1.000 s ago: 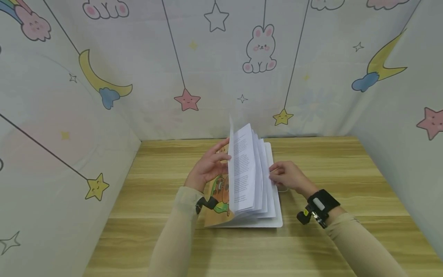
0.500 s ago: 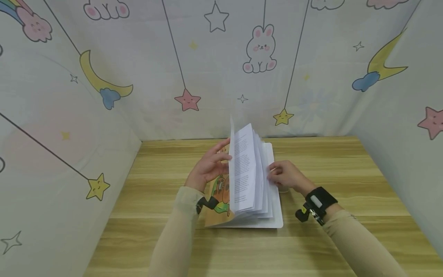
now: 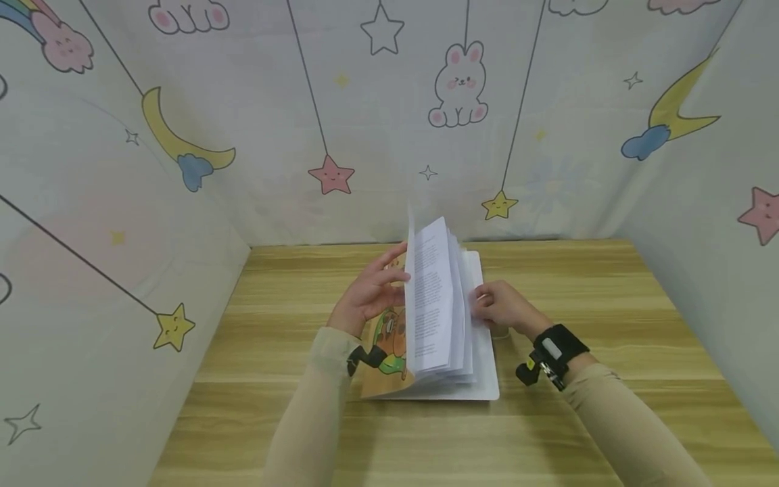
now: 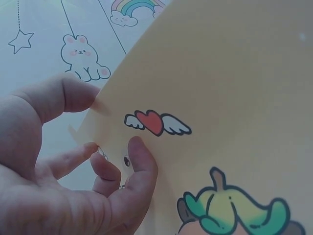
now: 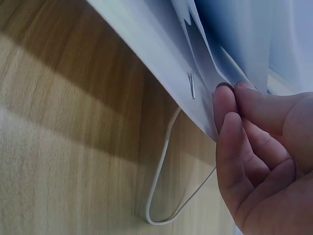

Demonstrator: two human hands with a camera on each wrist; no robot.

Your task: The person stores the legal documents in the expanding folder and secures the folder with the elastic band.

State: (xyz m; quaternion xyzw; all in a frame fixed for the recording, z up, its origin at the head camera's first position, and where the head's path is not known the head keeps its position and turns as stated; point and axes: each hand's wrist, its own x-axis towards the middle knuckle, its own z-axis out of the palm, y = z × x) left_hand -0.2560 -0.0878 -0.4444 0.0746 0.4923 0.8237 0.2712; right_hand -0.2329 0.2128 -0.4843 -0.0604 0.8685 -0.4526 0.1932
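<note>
A folder with a tan cartoon front cover [image 3: 382, 380] and a white back [image 3: 489, 368] stands partly open on the table. My left hand [image 3: 368, 297] holds the raised cover by its edge, near the winged heart [image 4: 151, 122] in the left wrist view. Between the covers, a printed sheet [image 3: 429, 291] faces right, with several white leaves fanned behind it. My right hand [image 3: 505, 306] pinches the edge of an inner leaf with thumb and forefinger. In the right wrist view, those fingertips meet at the white leaves [image 5: 203, 58], beside a small metal clip [image 5: 192, 85].
A thin pale cord [image 5: 152, 196] loops out from the folder's right edge onto the wooden table [image 3: 274, 406]. White curtains [image 3: 274, 88] printed with stars, moons and a rabbit enclose the table at the back and sides. Each wrist carries a strapped camera.
My right hand has shifted slightly left, deeper over the inner leaves. The left hand keeps the cover raised, almost still.
</note>
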